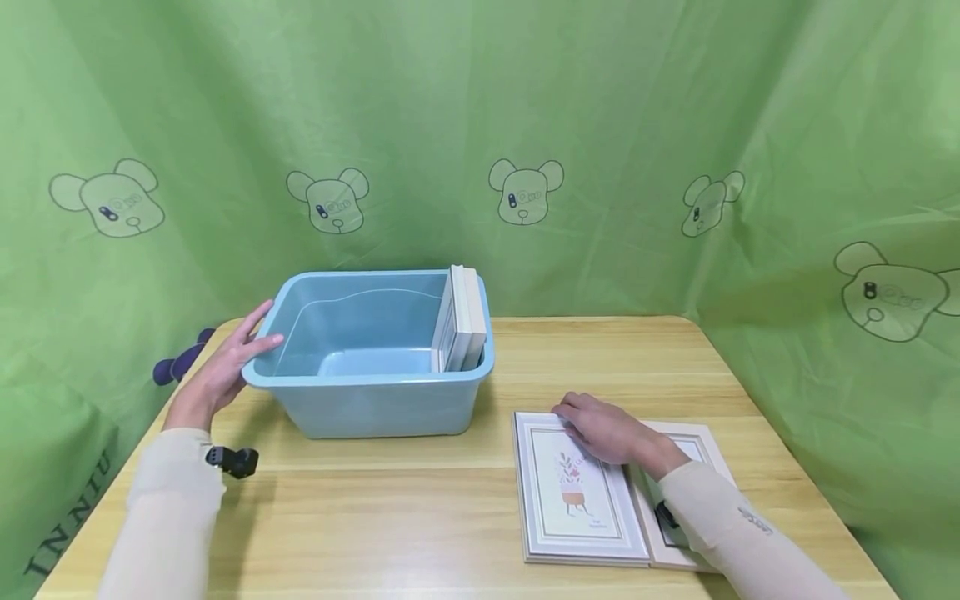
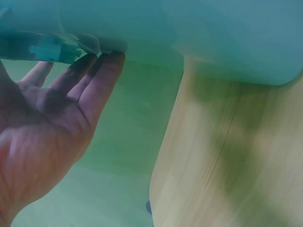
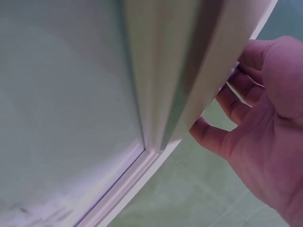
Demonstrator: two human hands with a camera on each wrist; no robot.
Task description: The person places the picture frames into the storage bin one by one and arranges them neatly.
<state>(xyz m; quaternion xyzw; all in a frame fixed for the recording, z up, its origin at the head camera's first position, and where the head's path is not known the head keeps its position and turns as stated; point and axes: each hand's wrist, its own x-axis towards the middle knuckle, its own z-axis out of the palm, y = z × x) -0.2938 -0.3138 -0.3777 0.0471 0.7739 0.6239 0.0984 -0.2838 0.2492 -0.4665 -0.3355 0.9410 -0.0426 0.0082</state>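
On the left of the table is a light blue plastic tub (image 1: 382,410). My left hand (image 1: 223,368) grips its left rim, and in the left wrist view the fingers (image 2: 102,82) reach up under that rim. A few white picture frames (image 1: 459,321) stand on edge inside the tub, against its right wall. At the right, a white picture frame (image 1: 542,487) with a flower-vase print lies face up. My right hand (image 1: 609,432) holds its far edge, fingers (image 3: 210,136) bent over the side. Another cream frame (image 1: 716,457) lies beside it, partly hidden under the right forearm.
The wooden table (image 1: 390,517) has its far edge behind the tub. A green curtain (image 1: 420,125) with bear-head outlines hangs around the back and sides. A dark purple object (image 1: 180,360) shows past the table's left edge.
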